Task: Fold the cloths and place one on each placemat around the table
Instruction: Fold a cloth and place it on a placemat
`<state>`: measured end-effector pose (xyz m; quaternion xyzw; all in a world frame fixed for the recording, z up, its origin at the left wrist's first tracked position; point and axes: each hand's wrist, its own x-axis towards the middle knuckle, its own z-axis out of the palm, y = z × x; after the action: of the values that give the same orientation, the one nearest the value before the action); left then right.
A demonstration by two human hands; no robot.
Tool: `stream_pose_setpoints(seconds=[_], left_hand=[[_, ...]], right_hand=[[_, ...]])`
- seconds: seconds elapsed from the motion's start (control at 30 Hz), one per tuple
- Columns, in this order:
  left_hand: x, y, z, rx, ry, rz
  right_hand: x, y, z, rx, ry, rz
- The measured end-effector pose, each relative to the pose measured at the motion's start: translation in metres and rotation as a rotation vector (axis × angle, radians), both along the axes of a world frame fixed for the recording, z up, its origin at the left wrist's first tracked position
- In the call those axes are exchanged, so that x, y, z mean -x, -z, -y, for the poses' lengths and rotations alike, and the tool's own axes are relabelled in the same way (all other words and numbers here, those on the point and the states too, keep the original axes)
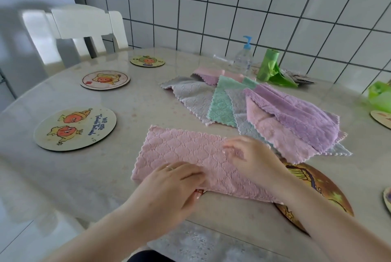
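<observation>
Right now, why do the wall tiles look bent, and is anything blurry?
Head view: the wide-angle lens bows the tiled wall grid; the white chair at left is smeared and soft; window light glares off the glossy table; the pink cloth stays fairly sharp.

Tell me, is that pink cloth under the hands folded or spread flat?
Folded. The pink cloth lies as a long doubled strip with a thick rounded near edge, both hands on it, unlike the loose pile beyond.

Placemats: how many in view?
6: three along the left, one under the pink cloth, two cut off at the right edge. Others may be hidden.
</observation>
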<state>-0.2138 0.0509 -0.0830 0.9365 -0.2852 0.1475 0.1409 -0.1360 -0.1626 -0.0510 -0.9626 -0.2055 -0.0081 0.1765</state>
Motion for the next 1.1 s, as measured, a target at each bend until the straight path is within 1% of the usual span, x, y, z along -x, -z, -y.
stream_pose_setpoints(seconds=[0.03, 0.1, 0.2, 0.3, 0.4, 0.5, 0.6, 0.67, 0.77, 0.83, 0.93, 0.97, 1.0, 1.03, 1.1], left_hand=[[-0.002, -0.001, 0.006, 0.027, 0.012, 0.009], [-0.004, 0.001, 0.017, 0.044, 0.014, 0.022], [-0.005, 0.003, 0.021, 0.089, -0.006, 0.03], [-0.005, 0.004, 0.022, 0.124, -0.01, 0.078], [-0.006, 0.008, 0.023, 0.15, -0.026, 0.07], [-0.008, 0.011, 0.022, 0.197, -0.02, 0.052], [-0.007, 0.007, 0.02, 0.236, -0.031, 0.097], [-0.005, 0.0, 0.015, 0.274, -0.055, 0.136], [0.004, -0.01, 0.003, 0.404, -0.094, 0.119], [0.015, -0.015, -0.005, 0.543, -0.109, 0.051], [0.029, -0.016, -0.009, 0.822, -0.116, -0.139], [0.032, -0.015, -0.009, 0.915, -0.12, -0.205], [0.036, -0.015, -0.01, 0.969, -0.129, -0.253], [0.038, -0.015, -0.011, 0.979, -0.134, -0.266], [0.04, -0.017, -0.016, 0.912, -0.12, -0.191]], right_hand=[[-0.012, -0.001, -0.008, -0.038, -0.002, -0.043], [-0.035, 0.001, -0.022, -0.043, 0.014, -0.104], [-0.06, 0.003, -0.034, -0.011, 0.032, -0.119], [-0.067, -0.005, -0.035, -0.001, -0.016, -0.193], [-0.069, -0.007, -0.035, 0.031, -0.058, -0.201], [-0.068, -0.007, -0.032, -0.064, -0.075, -0.184], [-0.064, -0.014, -0.026, -0.181, -0.082, -0.172], [-0.06, -0.024, -0.022, -0.269, -0.075, -0.205], [-0.049, -0.04, -0.016, -0.42, -0.08, -0.341], [-0.039, -0.047, -0.012, -0.442, -0.095, -0.438], [-0.025, -0.053, -0.007, -0.432, -0.142, -0.654], [-0.021, -0.053, -0.007, -0.439, -0.149, -0.698], [-0.017, -0.053, -0.007, -0.453, -0.153, -0.72], [-0.014, -0.052, -0.007, -0.474, -0.155, -0.718], [-0.009, -0.049, -0.008, -0.556, -0.158, -0.682]])
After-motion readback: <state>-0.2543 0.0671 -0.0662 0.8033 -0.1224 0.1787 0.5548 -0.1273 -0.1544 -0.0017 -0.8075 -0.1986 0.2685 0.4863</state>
